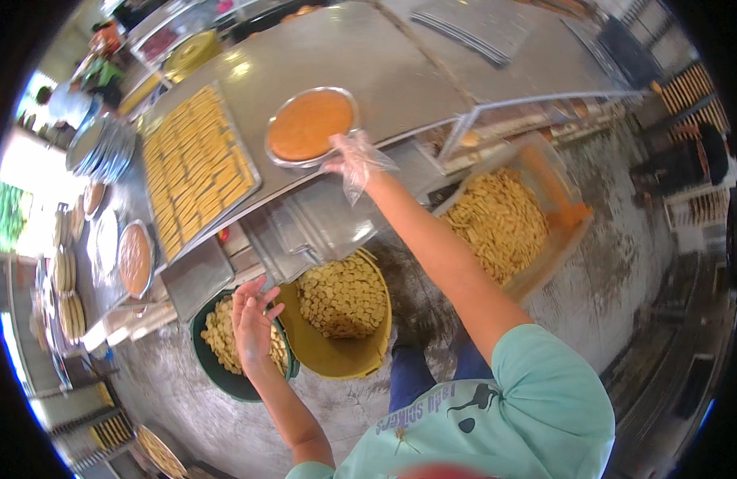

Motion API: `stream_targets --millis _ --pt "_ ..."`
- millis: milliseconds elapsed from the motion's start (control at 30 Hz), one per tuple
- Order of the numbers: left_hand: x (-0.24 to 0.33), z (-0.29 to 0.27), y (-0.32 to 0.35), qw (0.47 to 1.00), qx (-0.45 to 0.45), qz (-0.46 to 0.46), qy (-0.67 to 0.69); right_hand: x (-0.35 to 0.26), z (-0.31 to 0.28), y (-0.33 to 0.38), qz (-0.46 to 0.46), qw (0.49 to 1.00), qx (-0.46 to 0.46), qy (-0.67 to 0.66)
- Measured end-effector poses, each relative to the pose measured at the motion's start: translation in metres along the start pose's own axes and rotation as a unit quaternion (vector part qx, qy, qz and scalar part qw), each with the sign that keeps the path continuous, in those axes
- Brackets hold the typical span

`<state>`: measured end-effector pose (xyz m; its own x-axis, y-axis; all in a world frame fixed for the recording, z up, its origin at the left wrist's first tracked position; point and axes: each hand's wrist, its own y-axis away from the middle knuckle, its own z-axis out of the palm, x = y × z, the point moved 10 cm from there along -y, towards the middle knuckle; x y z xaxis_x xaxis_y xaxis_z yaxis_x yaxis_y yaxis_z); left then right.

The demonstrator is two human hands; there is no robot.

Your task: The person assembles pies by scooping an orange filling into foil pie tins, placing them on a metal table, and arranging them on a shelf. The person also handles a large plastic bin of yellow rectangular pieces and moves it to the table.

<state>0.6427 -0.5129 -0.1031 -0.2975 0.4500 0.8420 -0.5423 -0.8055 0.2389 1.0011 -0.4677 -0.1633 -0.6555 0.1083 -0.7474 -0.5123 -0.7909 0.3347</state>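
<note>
A round metal pan (355,120) filled with a flat orange-brown cake (311,124) sits at the near edge of the metal table. My right hand (354,162), in a clear plastic glove, grips the near right side of this pan, fingertips at its rim. Bare, my left hand (255,315) hovers above a green bucket (229,389) of pale, flat cut pieces, its fingers apart and nothing in them. Left of the pan, a tray (247,164) holds rows of yellow strips.
A yellow bucket (336,363) and a clear plastic bin (564,235), both with cut pieces, stand below the table (384,56). Stacked flat sheets (472,28) lie far right. Round pans (105,148) are piled at left. People (69,100) work in the far left background.
</note>
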Motion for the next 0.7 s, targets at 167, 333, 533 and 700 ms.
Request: stream_targets --millis 167,333,533,700 --pt "-0.069 0.107 -0.008 0.989 -0.090 -0.077 -0.084 -0.031 -0.054 0.065 0.068 0.984 -0.126 0.106" --pt "-0.178 0.241 0.013 0.948 -0.210 -0.197 -0.137 -0.110 -0.180 0.168 -0.026 0.997 -0.052 -0.054" --pt "-0.289 0.381 0.041 0.912 -0.281 -0.244 -0.170 -0.184 -0.384 0.274 0.009 0.995 0.095 0.044" --pt "-0.369 0.487 0.053 0.940 -0.226 -0.223 -0.127 -0.242 -0.543 0.313 0.055 0.981 0.154 0.107"
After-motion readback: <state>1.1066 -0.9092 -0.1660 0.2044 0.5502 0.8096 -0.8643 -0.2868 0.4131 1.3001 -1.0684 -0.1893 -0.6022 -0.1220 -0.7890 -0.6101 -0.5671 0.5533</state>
